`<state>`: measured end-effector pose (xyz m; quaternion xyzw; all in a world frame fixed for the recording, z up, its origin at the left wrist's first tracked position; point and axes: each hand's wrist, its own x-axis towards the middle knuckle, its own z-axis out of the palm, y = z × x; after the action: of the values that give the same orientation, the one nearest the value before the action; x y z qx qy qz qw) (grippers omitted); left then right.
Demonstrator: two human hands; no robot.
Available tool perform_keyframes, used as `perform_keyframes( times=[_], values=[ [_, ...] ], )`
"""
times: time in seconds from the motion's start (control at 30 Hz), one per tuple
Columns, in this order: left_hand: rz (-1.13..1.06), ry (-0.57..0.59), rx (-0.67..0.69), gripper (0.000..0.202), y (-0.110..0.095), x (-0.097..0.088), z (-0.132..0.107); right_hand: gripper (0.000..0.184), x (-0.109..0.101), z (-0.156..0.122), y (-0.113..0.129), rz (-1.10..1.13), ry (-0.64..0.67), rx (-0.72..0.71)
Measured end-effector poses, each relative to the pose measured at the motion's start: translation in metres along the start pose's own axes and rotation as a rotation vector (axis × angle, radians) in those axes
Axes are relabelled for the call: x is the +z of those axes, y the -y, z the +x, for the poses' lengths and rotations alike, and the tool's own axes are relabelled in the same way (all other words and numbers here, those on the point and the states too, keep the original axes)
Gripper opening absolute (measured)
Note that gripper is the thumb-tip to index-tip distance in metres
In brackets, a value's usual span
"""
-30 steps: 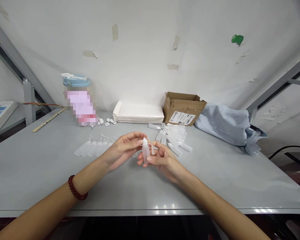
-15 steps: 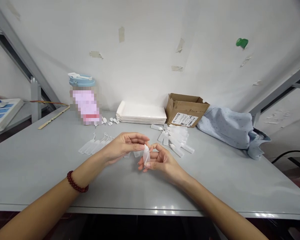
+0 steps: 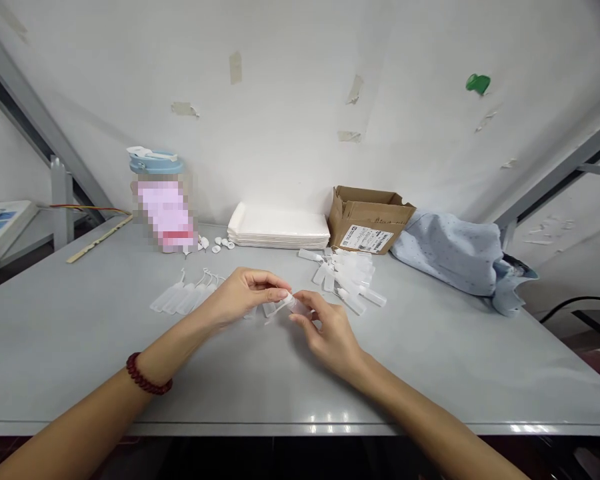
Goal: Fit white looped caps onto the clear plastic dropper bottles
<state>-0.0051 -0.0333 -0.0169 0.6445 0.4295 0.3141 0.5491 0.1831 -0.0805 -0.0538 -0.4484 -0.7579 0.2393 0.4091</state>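
Over the counter (image 3: pixel 220 383), pinching a translucent dropper bottle (image 3: pixel 299 307) by its white top with the left hand (image 3: pixel 246 293) and by its body with the right hand (image 3: pixel 334 335), with long axis sloping down from left to right, touching both grips, nearer to neither.

White wall (image 3: pixel 290 140), tape scraps (image 3: pixel 235 68); glossy grey table (image 3: pixel 80 353).

Fairly bright light leaves small glare spots on the table (image 3: pixel 430 373).
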Motion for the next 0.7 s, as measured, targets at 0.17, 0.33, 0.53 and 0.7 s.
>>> perform_keyframes(
  times=[0.17, 0.33, 0.53, 0.7],
  values=[
    [-0.018, -0.009, 0.031, 0.022, -0.002, 0.003, -0.002, 0.02, -0.002, 0.0, -0.009, -0.331, -0.12, -0.276],
    [0.016, 0.023, -0.036, 0.021, -0.008, 0.004, -0.008, 0.02, -0.006, 0.007, -0.009, -0.419, -0.17, -0.448],
    [0.058, 0.129, 0.019, 0.02, -0.01, 0.005, -0.008, 0.019, -0.012, 0.009, -0.005, -0.341, -0.133, -0.473],
    [0.187, 0.023, 0.161, 0.023, -0.002, 0.012, -0.009, 0.025, -0.016, 0.012, 0.004, 0.176, 0.084, 0.119]
  ],
)
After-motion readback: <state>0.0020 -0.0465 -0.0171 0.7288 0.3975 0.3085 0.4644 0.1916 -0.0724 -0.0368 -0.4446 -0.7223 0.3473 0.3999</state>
